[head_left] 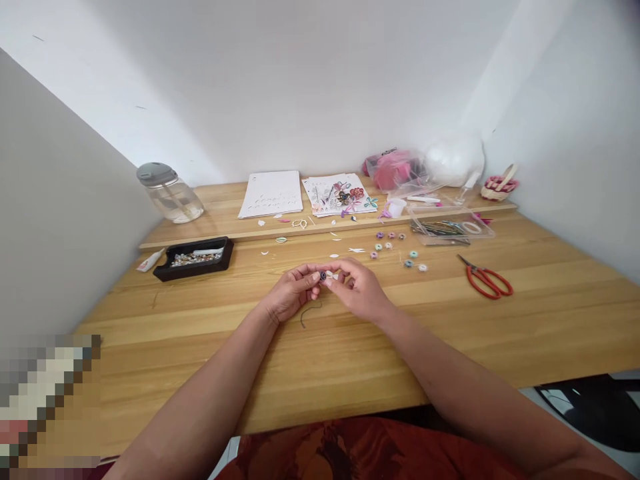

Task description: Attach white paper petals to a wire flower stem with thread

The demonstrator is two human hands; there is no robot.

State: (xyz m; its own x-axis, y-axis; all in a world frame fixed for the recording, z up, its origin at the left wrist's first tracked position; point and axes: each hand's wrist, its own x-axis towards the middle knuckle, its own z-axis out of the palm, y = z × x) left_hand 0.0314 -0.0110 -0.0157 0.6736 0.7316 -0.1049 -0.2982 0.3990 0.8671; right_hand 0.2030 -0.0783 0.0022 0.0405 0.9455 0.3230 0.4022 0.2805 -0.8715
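In the middle of the desk my left hand [293, 293] and my right hand [363, 291] meet, fingertips almost touching. A small dark round piece [323, 275], like a thread bobbin, is pinched at my left thumb and fingers. Just right of it, a small white petal-like piece [334, 275] lies between my right thumb and fingers, which partly hide it. Below my left hand a dark thread [303, 319] trails over the wood. Several small bobbins of coloured thread [380, 235] lie beyond my right hand, near loose white cut-out pieces [357, 250].
Red-handled scissors [484, 277] lie at right, below a clear tray [450, 227] of tools. A black tray [195, 259] of small bits and a white tube [150, 260] sit left. Behind, a raised ledge [220, 223] bears a jar [170, 193], papers [273, 193], wire flowers [356, 193] and a basket [500, 187].
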